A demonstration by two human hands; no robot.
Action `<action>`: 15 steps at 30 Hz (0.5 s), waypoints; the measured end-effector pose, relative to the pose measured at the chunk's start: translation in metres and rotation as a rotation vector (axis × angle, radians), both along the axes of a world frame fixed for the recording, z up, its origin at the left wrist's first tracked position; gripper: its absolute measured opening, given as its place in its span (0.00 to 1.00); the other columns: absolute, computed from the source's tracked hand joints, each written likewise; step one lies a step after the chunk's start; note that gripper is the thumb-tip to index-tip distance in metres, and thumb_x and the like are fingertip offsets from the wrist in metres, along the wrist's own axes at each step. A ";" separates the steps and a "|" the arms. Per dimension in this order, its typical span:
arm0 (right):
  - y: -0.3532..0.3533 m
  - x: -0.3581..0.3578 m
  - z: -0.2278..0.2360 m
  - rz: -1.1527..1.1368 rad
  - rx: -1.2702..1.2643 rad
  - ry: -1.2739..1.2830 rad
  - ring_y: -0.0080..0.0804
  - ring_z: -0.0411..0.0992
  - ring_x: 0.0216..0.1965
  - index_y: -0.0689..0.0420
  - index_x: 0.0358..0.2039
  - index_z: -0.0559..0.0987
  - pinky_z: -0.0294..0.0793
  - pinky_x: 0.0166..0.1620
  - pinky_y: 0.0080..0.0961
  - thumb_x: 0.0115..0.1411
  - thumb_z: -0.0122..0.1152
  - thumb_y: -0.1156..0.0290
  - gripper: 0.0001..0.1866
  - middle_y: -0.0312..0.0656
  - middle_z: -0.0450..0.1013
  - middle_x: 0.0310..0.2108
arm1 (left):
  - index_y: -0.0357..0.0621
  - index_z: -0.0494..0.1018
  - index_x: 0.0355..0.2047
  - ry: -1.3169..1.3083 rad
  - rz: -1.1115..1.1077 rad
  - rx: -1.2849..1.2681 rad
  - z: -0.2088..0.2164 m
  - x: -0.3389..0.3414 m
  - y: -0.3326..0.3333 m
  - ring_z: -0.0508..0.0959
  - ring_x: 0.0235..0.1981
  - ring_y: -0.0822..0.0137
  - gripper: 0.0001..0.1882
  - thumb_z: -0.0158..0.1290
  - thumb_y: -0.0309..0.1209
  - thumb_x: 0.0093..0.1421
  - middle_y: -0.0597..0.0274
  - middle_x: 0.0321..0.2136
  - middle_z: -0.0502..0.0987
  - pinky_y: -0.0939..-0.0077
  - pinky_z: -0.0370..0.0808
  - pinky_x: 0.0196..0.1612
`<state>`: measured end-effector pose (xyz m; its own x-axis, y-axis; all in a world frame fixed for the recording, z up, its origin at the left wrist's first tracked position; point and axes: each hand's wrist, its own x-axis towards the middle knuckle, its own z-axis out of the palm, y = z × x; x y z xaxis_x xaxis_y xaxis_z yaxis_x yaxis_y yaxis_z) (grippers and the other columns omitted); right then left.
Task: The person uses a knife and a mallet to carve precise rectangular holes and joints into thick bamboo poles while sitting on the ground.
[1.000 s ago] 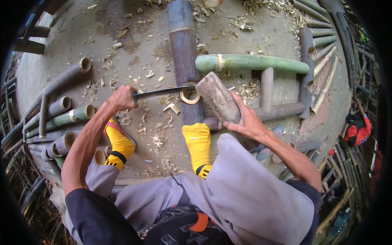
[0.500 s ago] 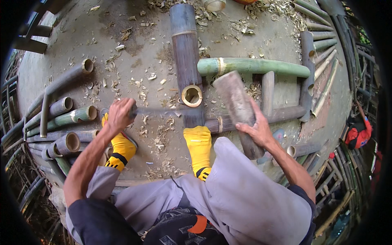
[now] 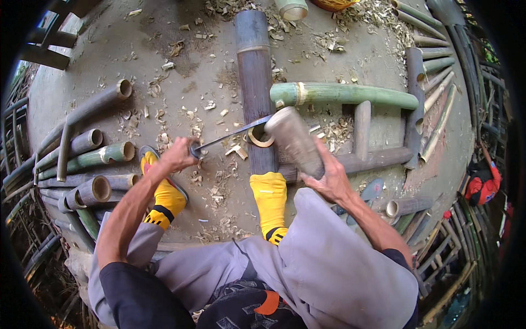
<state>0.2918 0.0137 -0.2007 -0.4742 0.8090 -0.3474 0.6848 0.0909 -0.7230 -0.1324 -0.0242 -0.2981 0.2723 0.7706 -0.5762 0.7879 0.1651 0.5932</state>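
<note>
My left hand is closed round the handle of a long narrow knife. The blade slants up to the right, its far end at the rim of a round hole in a thick dark bamboo pole. Gripped in my right hand is a stout wooden club, slightly blurred; its top end is close beside the blade tip and hides part of the hole. Whether club and blade touch I cannot tell. My foot in a yellow sock is against the pole's near end.
A green bamboo rail and a lower dark rail run right from the pole to a dark upright. Cut bamboo pieces lie at left. Shavings litter the floor. A person in red is at far right.
My left hand and the knife have moved right and the blade now reaches the hole. The club has swung left and down toward the blade tip. The view has shifted slightly.
</note>
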 end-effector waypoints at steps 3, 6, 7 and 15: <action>-0.007 0.000 0.008 -0.408 -0.049 0.005 0.56 0.65 0.55 0.55 0.66 0.48 0.66 0.56 0.40 0.47 0.68 0.67 0.50 0.61 0.62 0.56 | 0.34 0.73 0.33 -0.327 0.484 -0.251 0.021 0.052 0.006 0.75 0.19 0.70 0.19 0.61 0.32 0.41 0.61 0.19 0.75 0.75 0.73 0.26; -0.007 0.020 -0.003 -0.413 0.136 -0.118 0.55 0.63 0.56 0.56 0.66 0.48 0.63 0.58 0.41 0.47 0.68 0.67 0.50 0.61 0.61 0.57 | 0.35 0.73 0.32 -0.432 0.597 -0.151 0.030 0.108 0.023 0.76 0.25 0.73 0.21 0.64 0.35 0.41 0.61 0.24 0.77 0.76 0.74 0.33; -0.010 0.023 0.003 -0.393 0.142 -0.232 0.54 0.60 0.56 0.58 0.65 0.51 0.59 0.60 0.42 0.46 0.68 0.65 0.49 0.60 0.59 0.58 | 0.36 0.74 0.33 -0.270 0.649 0.083 0.035 0.135 0.025 0.76 0.29 0.72 0.23 0.66 0.39 0.40 0.61 0.27 0.77 0.76 0.74 0.37; -0.012 -0.010 0.037 -0.759 0.008 0.281 0.24 0.69 0.34 0.61 0.47 0.67 0.72 0.37 0.24 0.50 0.62 0.70 0.24 0.37 0.70 0.34 | 0.39 0.63 0.53 -0.794 0.089 0.368 0.114 0.276 0.070 0.62 0.54 0.56 0.38 0.63 0.46 0.47 0.48 0.50 0.60 0.65 0.62 0.57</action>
<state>0.2815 0.0019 -0.1638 0.1366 0.9473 -0.2897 0.3545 -0.3198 -0.8787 0.1439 0.0460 -0.1846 0.4174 0.9075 0.0468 0.1137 -0.1033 0.9881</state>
